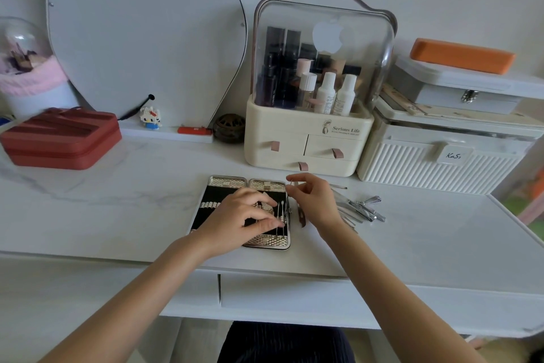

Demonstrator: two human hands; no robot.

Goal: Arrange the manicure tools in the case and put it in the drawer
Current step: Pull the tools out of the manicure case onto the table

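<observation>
The open case (pixel 223 189) lies flat on the white table (pixel 117 200), a few thin tools already strapped in. The left hand (pixel 244 215) rests on its lining, fingers curled, seemingly steadying a strap. The right hand (pixel 313 200) pinches a slim tool (pixel 289 193) upright at the case's edge. Loading looks underway; next, slide it under a loop. The loose tools (pixel 365 209) wait just right.

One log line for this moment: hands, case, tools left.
left hand: steadies tools in case | right hand: pinches thin tool | case: open on desk | loose tools: beside case | drawer: shut
</observation>
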